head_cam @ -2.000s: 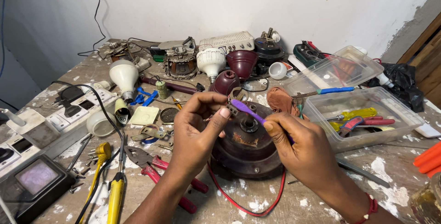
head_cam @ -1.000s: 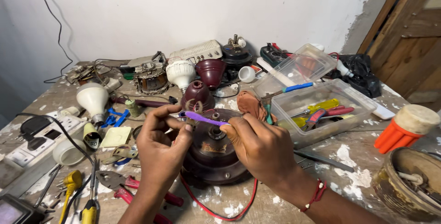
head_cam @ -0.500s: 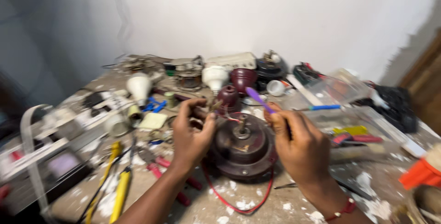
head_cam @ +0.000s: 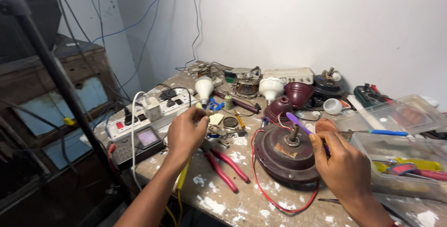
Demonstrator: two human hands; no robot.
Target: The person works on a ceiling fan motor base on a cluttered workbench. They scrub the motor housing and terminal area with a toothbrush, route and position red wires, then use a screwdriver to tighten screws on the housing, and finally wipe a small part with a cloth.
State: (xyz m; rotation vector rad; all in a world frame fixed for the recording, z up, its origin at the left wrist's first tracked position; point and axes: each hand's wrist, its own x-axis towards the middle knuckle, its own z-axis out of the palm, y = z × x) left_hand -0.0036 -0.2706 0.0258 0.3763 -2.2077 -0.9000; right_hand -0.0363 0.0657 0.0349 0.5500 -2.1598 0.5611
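The right hand (head_cam: pixel 344 164) is closed around a purple-handled tool (head_cam: pixel 298 123), whose tip slants up and left above the shaft of the dark red fan motor (head_cam: pixel 286 155) on the workbench (head_cam: pixel 242 203). The left hand (head_cam: pixel 186 131) hangs well to the left of the motor, fingers curled with thumb and fingertips pinched together; what they pinch is too small to tell. Red-handled pliers (head_cam: pixel 226 166) lie between hand and motor, and a clear plastic tray (head_cam: pixel 405 166) sits at the right.

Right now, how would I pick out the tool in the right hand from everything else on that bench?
Find the round maroon fan motor near the bench's front edge, with a shaft standing up at its centre. The right hand rests at its right rim, and from that grip a thin purple tool slants up and left over the shaft. It is the only purple thing there; the pliers to the left have red handles.
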